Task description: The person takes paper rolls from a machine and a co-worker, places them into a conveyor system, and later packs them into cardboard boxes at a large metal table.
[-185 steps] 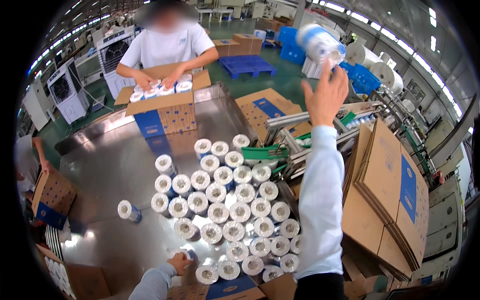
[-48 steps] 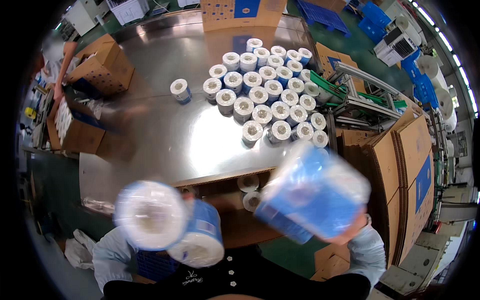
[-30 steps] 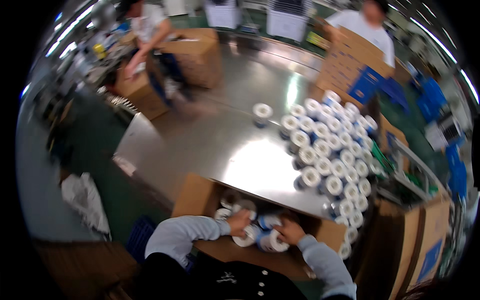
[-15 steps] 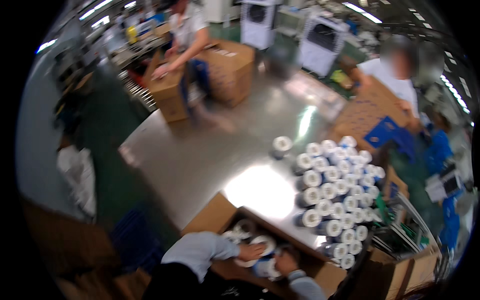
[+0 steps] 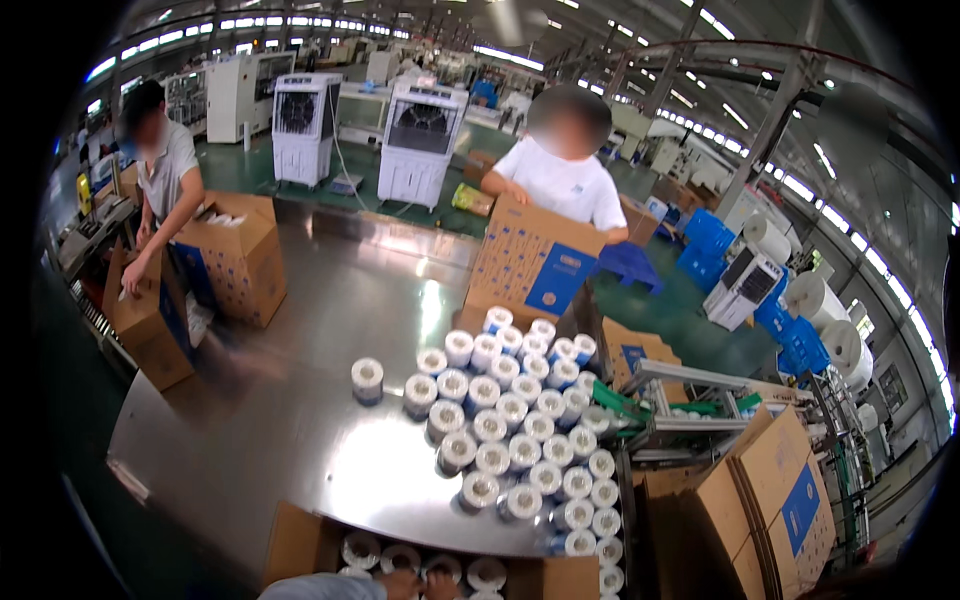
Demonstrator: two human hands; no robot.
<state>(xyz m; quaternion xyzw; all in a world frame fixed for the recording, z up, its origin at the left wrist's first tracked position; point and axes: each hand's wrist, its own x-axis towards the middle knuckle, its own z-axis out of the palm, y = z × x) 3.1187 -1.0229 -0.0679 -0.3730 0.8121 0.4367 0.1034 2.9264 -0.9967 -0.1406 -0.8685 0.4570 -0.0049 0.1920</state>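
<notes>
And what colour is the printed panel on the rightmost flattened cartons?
The panel is blue, best seen in the head view.

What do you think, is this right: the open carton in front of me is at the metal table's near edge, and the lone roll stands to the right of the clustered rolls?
Not quite: in the head view the lone roll stands to the left of the clustered rolls. The open carton is at the near edge of the metal table.

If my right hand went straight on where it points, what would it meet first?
Probably the white roll just beyond your right hand, inside the open carton. Depth is unclear, and the hand may already be touching it.
</notes>
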